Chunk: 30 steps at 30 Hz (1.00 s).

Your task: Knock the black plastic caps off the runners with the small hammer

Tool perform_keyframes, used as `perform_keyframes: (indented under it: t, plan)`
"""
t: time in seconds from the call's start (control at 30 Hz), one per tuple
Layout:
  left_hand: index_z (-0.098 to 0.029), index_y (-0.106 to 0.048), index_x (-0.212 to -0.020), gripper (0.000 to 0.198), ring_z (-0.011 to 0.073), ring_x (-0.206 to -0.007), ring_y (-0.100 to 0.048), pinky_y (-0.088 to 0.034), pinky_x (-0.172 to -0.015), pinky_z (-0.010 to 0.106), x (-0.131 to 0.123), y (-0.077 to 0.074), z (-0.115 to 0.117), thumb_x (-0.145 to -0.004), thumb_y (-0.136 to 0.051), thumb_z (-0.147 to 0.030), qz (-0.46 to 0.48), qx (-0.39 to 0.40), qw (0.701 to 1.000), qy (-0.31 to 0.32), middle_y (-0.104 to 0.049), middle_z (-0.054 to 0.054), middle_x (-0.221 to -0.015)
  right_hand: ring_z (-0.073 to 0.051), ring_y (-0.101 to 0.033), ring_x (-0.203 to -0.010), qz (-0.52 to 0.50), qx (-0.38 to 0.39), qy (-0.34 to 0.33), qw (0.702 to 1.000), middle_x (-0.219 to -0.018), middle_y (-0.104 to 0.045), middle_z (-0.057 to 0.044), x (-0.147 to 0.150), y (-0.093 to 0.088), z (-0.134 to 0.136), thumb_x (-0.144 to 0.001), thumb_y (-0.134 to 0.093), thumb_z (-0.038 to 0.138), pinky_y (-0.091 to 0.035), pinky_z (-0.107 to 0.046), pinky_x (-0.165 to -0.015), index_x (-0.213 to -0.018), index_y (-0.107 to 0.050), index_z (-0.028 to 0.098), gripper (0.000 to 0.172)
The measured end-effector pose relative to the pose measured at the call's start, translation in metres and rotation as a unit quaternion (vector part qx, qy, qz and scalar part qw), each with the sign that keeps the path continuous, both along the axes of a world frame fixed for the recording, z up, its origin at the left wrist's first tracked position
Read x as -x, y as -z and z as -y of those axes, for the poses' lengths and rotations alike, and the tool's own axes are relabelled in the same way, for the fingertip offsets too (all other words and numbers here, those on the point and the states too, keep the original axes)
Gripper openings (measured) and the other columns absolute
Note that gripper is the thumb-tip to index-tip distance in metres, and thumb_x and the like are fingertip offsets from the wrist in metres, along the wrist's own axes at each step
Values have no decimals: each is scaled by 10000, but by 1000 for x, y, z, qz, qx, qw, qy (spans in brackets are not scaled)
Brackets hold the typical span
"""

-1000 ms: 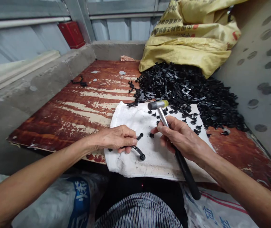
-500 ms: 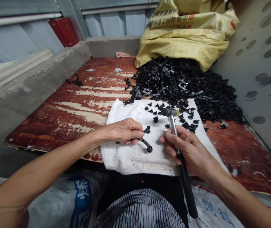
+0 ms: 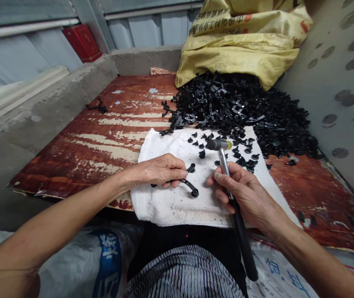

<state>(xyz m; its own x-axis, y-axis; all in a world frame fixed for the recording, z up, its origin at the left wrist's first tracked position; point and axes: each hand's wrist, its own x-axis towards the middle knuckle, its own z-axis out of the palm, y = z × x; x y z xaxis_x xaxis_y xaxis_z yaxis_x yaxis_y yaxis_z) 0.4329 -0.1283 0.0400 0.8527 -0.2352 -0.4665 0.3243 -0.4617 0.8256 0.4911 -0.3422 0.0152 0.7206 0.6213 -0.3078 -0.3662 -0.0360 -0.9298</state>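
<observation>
My left hand (image 3: pixel 167 170) is closed on a black plastic linkage part (image 3: pixel 189 186) with curved arms and round ends, low over a folded white cloth (image 3: pixel 152 207). My fingers hide its middle. In my right hand (image 3: pixel 235 186) is a mallet (image 3: pixel 224 163), with a dark face and a yellow face on its head, a metal shaft and a black grip. Its head is tilted up, apart from the part in my left hand. Several small black round pegs (image 3: pixel 202 154) lie on the cloth beyond my hands.
A large heap of black plastic parts (image 3: pixel 226 103) spills from a yellow woven sack (image 3: pixel 235 54) at the back right. One black part (image 3: pixel 97 106) lies on the worn red board (image 3: pixel 102 136) at left. A low concrete ledge (image 3: pixel 55 95) borders the left side.
Both hands keep their holds on the linkage part and the mallet. The mallet's head sits slightly further left in view; the whole view has shifted a little.
</observation>
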Motion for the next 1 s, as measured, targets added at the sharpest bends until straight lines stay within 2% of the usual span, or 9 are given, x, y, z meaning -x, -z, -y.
perform_keyframes:
  t: [0.33, 0.53, 0.6, 0.67, 0.73, 0.8, 0.9, 0.93, 1.0]
  plan:
    - [-155, -540, -668, 311, 49, -411, -350, -237, -397, 189, 0, 4, -2, -898, -506, -361, 13, -6, 1000, 16, -481, -32, -517, -46, -401, -397, 7, 6, -8, 1000, -731, -630, 34, 0, 0, 0, -729, -701, 397, -288, -156, -292, -810, -470, 218, 304]
    - [-167, -503, -610, 330, 46, -376, -294, -186, -378, 198, -2, -3, 2, -886, -517, -348, 5, -17, 1000, 4, -389, -52, -442, -52, -392, -404, 20, 11, -9, 1000, -737, -626, 27, 0, 4, -1, -740, -691, 420, -287, -163, -296, -813, -473, 220, 305]
    - [-166, -503, -591, 341, 41, -365, -271, -165, -371, 200, -2, -5, 2, -875, -536, -352, 3, -21, 1000, 1, -369, -56, -427, -57, -375, -400, 55, 41, -26, 997, -706, -608, 19, 0, 2, 3, -794, -635, 461, -280, -177, -303, -798, -491, 217, 283]
    - [-164, -507, -574, 349, 38, -357, -267, -161, -368, 201, -3, -5, 1, -861, -559, -354, 1, -20, 1000, -5, -375, -53, -423, -69, -359, -392, 132, 92, -51, 986, -646, -578, 12, 1, -5, 8, -867, -541, 478, -284, -200, -317, -790, -531, 215, 274]
    - [-165, -507, -560, 353, 38, -351, -271, -164, -366, 202, -3, -4, 0, -853, -573, -351, -6, -13, 1000, -18, -380, -51, -417, -102, -419, -422, 251, 127, -58, 958, -631, -581, -5, 4, -14, 15, -909, -486, 429, -349, -231, -363, -869, -600, 223, 239]
    - [-168, -505, -554, 350, 40, -346, -273, -165, -365, 204, -4, -2, 0, -852, -573, -339, -18, -8, 999, -26, -377, -51, -408, -150, -546, -533, 380, 128, -31, 915, -728, -639, -37, 9, -21, 21, -917, -489, 331, -457, -270, -467, -1060, -637, 250, 221]
    - [-167, -504, -557, 337, 41, -352, -286, -171, -369, 204, -3, -1, 0, -858, -551, -314, -13, -8, 1000, -17, -388, -46, -412, -194, -653, -742, 553, 116, 30, 824, -956, -676, -80, 14, -19, 27, -916, -475, 170, -538, -316, -647, -1365, -515, 294, 468]
    - [-168, -503, -558, 335, 42, -354, -287, -171, -370, 205, -3, 0, 0, -859, -545, -309, -9, -7, 1000, -15, -390, -45, -414, -192, -651, -726, 599, 120, 32, 791, -979, -669, -89, 14, -16, 28, -912, -457, 129, -540, -317, -634, -1425, -458, 293, 538]
    - [-170, -497, -558, 339, 43, -354, -283, -169, -372, 208, -3, 0, 1, -862, -542, -313, -8, 0, 1000, -17, -382, -47, -413, -177, -598, -582, 661, 152, -8, 735, -907, -655, -93, 12, -9, 29, -899, -419, 86, -510, -303, -510, -1475, -402, 255, 600]
